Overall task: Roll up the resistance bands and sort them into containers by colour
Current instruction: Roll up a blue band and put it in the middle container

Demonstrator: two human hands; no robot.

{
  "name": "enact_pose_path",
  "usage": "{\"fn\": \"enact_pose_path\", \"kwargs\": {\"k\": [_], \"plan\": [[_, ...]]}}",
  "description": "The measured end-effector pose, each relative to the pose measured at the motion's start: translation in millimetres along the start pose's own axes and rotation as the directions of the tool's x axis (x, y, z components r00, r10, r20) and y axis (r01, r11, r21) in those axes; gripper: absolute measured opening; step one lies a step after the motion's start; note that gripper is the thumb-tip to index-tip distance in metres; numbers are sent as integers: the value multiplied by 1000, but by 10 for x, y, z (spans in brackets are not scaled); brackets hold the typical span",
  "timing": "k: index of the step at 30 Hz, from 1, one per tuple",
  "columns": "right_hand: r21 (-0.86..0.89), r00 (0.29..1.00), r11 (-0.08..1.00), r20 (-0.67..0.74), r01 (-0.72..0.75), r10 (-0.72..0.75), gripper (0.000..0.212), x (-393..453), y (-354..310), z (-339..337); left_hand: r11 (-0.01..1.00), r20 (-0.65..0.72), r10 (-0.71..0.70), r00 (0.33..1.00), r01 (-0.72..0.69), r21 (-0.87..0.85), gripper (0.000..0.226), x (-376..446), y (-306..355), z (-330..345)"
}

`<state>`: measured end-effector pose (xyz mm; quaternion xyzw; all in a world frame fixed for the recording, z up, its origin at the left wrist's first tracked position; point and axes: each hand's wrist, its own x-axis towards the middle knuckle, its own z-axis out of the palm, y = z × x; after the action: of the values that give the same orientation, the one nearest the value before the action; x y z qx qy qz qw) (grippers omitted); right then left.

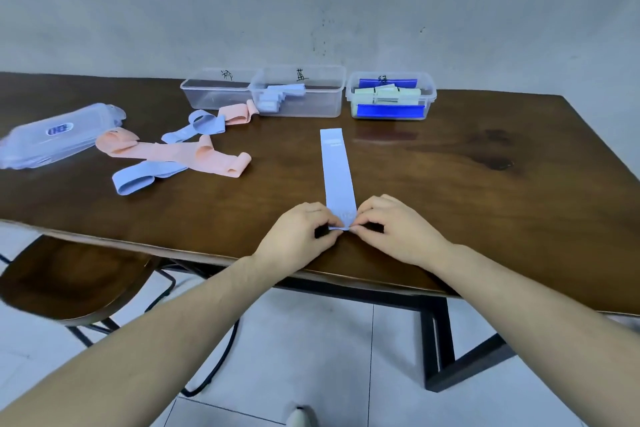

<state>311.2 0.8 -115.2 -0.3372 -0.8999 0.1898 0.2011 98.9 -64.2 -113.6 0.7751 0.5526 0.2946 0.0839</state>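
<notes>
Hands, left hand (299, 236) and right hand (391, 229), pinch blue band (337, 170) near table edge (194, 251).

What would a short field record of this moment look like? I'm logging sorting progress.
band in work: light blue band flat on table
left hand: pinches its near end
right hand: pinches same end
unrolled pile: pink and blue bands, left
left container: no bands visible
middle container: pale rolls
right container: green rolls, dark blue pieces
</notes>
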Motion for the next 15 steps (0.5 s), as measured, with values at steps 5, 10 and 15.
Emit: {"fn": "enact_pose_path", "kwargs": {"k": [5,10,15], "plan": [[143,997,988,-26,-65,69,9,-76,-62,-47,999,-3,-2,1000,2,-54,15,-82,67,14],[187,989,972,-21,-143,149,12,-21,-98,-35,979,24,-109,994,112,-172,15,-96,68,-2],[211,984,964,-49,-160,174,9,-6,-90,3,982,-10,-103,995,100,-162,10,-96,47,22]]}}
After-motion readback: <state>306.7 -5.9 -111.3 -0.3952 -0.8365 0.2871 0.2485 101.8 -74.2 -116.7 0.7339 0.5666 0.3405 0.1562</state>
